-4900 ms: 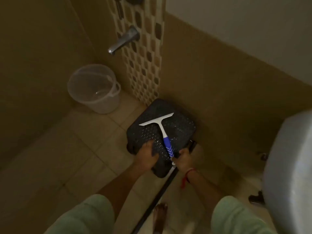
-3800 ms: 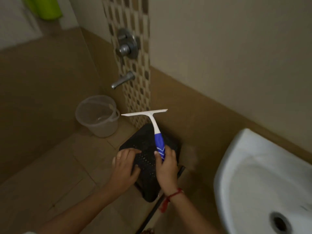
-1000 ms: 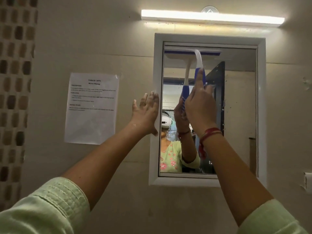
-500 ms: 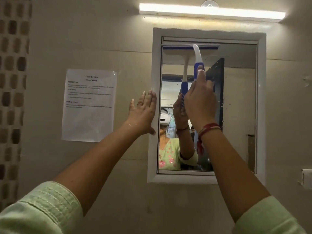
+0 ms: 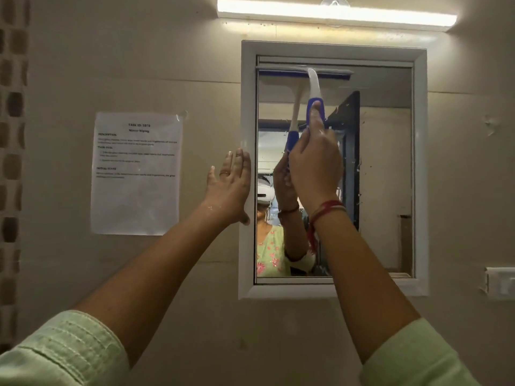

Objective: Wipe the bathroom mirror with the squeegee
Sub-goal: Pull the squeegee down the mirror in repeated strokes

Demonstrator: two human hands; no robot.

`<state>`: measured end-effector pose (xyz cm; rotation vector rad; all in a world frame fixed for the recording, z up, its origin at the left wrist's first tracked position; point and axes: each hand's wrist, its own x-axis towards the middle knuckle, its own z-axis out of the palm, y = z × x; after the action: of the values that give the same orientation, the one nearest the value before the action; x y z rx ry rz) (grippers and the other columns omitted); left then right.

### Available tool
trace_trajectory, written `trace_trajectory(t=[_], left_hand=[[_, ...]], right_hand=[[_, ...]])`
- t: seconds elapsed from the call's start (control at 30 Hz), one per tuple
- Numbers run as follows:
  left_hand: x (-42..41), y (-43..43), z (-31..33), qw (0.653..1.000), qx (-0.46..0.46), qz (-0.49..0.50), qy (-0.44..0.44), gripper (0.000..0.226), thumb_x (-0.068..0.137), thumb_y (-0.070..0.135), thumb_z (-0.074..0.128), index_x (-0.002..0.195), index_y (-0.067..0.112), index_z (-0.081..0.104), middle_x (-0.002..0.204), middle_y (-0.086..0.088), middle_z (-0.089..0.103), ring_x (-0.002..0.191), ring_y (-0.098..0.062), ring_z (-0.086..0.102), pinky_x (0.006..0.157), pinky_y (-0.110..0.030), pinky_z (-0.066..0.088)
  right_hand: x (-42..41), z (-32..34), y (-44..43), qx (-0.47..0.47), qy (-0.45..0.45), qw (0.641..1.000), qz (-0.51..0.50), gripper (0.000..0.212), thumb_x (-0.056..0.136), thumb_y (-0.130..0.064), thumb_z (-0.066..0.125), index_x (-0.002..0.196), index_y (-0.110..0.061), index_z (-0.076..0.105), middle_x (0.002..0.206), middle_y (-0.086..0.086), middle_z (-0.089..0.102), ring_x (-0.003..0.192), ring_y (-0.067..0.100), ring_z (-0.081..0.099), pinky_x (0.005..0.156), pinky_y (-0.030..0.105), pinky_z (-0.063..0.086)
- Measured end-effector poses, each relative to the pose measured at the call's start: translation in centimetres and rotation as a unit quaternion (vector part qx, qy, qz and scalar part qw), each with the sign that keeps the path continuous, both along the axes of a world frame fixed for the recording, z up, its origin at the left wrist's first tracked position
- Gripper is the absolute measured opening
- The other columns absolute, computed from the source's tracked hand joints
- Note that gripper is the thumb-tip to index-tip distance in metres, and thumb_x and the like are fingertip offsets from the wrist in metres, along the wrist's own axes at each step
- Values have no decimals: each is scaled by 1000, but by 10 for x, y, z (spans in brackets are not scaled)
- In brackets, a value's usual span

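Note:
A white-framed mirror [image 5: 386,174] hangs on the beige wall in front of me. My right hand [image 5: 315,162] grips the blue handle of a white squeegee [image 5: 314,84], whose blade lies flat against the glass along the mirror's top left edge. My left hand [image 5: 230,188] rests flat with fingers together on the mirror's left frame and the wall beside it, holding nothing. The glass reflects the squeegee, my arm and my upper body.
A printed paper sheet [image 5: 136,174] is taped to the wall left of the mirror. A lit tube light [image 5: 334,13] runs above the mirror. A mosaic tile strip [image 5: 12,162] lines the far left. A white switch plate [image 5: 500,280] sits at the right.
I picked the squeegee up from the black stool on the floor and raised it to the mirror. In the last second the blade has stayed at the top of the glass and both hands have barely shifted.

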<state>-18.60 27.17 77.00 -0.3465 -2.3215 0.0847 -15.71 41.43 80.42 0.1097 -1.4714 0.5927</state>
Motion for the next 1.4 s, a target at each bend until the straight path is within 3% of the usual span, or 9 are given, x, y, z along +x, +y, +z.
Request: trace_trajectory(t=[0.13, 0.27, 0.43, 0.57, 0.83, 1.13, 1.3, 1.4], left_hand=[[-1, -1, -1, 1000, 3, -9, 1, 137, 63, 42, 80, 140, 7, -28, 153, -12, -26, 141, -32, -21, 114, -52, 2], [-2, -2, -1, 1000, -1, -13, 1, 139, 62, 43, 80, 140, 6, -29, 153, -13, -27, 141, -31, -21, 114, -53, 2], [-3, -1, -1, 1000, 2, -15, -6, 144, 58, 46, 82, 138, 6, -32, 151, -12, -30, 140, -31, -23, 113, -53, 1], [-5, -2, -4, 1000, 6, -21, -11, 147, 55, 47, 83, 137, 8, -34, 150, -11, -32, 140, -30, -24, 113, -53, -1], [-4, 0, -12, 1000, 7, -22, -19, 150, 53, 45, 84, 136, 8, -36, 149, -11, -35, 140, -30, -25, 113, -53, -1], [0, 2, -12, 1000, 11, -14, -24, 148, 56, 43, 84, 137, 9, -35, 150, -10, -34, 140, -29, -24, 114, -52, 1], [5, 6, -14, 999, 18, 4, -31, 146, 58, 42, 83, 138, 10, -34, 150, -8, -35, 141, -29, -22, 114, -52, 3], [7, 10, -14, 999, 23, 26, -32, 146, 57, 41, 84, 138, 9, -34, 150, -8, -34, 141, -29, -21, 115, -52, 4]], right_hand=[[-5, -32, 2, 22, -35, 999, -17, 57, 94, -18, 44, 145, -17, 18, 100, 18, 55, 69, 11, 46, 63, 22, 41], [0, -70, 6, 34, -65, 997, -17, 60, 94, -21, 46, 146, -17, 15, 106, 20, 54, 75, 21, 57, 70, 27, 46], [4, -34, 10, 39, -52, 997, -31, 58, 95, -20, 42, 146, -19, 13, 105, 18, 53, 73, 17, 52, 66, 27, 46], [5, -15, 10, 40, -57, 997, -30, 58, 96, -19, 42, 146, -19, 13, 110, 18, 53, 77, 17, 54, 71, 27, 47], [10, -101, 6, 37, -88, 995, 6, 60, 95, -24, 41, 146, -19, 9, 101, 18, 52, 68, 13, 49, 64, 24, 42], [0, -42, 10, 35, -51, 998, -18, 62, 92, -17, 50, 145, -16, 17, 101, 19, 55, 67, 11, 45, 62, 22, 41], [0, -109, 16, 55, -92, 994, 30, 68, 94, -19, 50, 143, -22, 3, 99, 18, 52, 62, 15, 52, 59, 31, 54], [7, -127, 17, 56, -102, 992, 51, 68, 93, -19, 55, 141, -21, 7, 97, 21, 54, 61, 20, 54, 56, 36, 55]])
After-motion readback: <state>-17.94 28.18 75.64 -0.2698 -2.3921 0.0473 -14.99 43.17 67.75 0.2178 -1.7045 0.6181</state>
